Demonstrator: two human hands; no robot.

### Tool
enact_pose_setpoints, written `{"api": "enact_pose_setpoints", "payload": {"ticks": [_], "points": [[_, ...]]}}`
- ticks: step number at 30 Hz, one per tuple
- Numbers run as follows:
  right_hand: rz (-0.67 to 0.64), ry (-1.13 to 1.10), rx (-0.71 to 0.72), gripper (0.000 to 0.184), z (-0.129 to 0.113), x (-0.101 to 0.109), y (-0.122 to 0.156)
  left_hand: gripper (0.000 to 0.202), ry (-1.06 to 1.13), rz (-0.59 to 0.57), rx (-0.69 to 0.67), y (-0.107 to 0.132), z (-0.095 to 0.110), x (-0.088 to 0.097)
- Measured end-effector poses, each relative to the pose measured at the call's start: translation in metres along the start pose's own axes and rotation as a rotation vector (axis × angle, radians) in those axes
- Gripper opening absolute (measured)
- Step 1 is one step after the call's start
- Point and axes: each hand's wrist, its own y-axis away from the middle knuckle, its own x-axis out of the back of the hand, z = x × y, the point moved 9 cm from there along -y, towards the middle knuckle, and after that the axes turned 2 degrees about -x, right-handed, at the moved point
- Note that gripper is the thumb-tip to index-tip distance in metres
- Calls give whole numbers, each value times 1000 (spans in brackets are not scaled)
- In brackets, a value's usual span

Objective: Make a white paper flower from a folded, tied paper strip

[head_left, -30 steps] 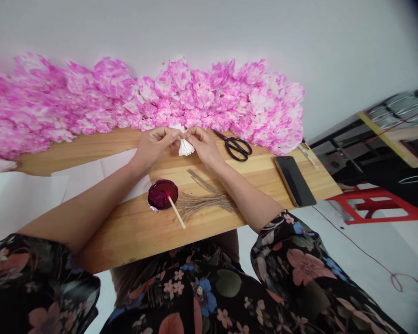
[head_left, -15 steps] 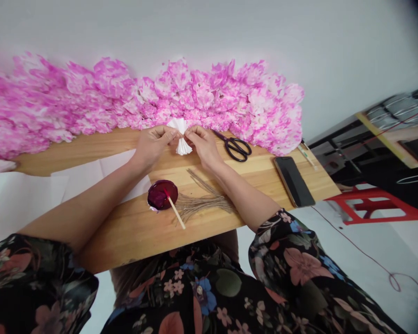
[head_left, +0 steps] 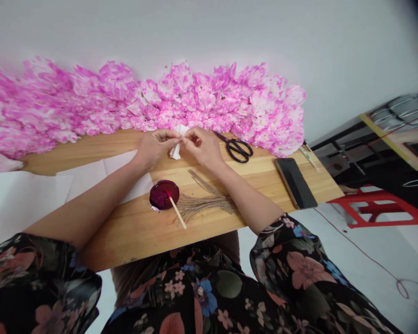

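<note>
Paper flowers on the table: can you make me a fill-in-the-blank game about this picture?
The left hand and right hand pinch a small white folded ____.
The black scissors lie beside the ____ hand.
The flowers heaped along the wall are ____.
Missing words: paper; right; pink.

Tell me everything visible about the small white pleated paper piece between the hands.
The small white pleated paper piece looks like thin tissue, undyed, gathered at its middle. Its larger fan hangs down toward the wooden tabletop; a smaller tuft pokes up above the fingers. The left hand and right hand both pinch it at the gather, in front of the pink-and-white paper flowers. Whether it touches the tabletop is unclear.
</note>
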Motion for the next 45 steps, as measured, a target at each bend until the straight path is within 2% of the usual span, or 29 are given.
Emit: {"api": "enact_pose_setpoints", "payload": {"ticks": [3,6,13,20,34,41,45], "points": [[-7,59,102,21,-10,0,2,15,-28,-34,-5,1,-1,-4],[-12,43,136,24,-15,1,2,16,-77,-58,-35,1,0,-5],[-74,-132,41,29,-12,1,0,13,-90,-50,-79,1,-1,-1],[-92,-143,-37,13,0,-6,-1,8,-118,-54,-102,3,2,-3],[-79,-144,-46,7,-2,-7,-1,18,-21,6,-23,0,-3,3],[-148,-89,-37,9,-3,-10,-1,19,-68,-39,-40,1,1,-2],[-118,-99,-63,12,1,-10,-1,16,-86,-52,-52,1,2,-3]]}}
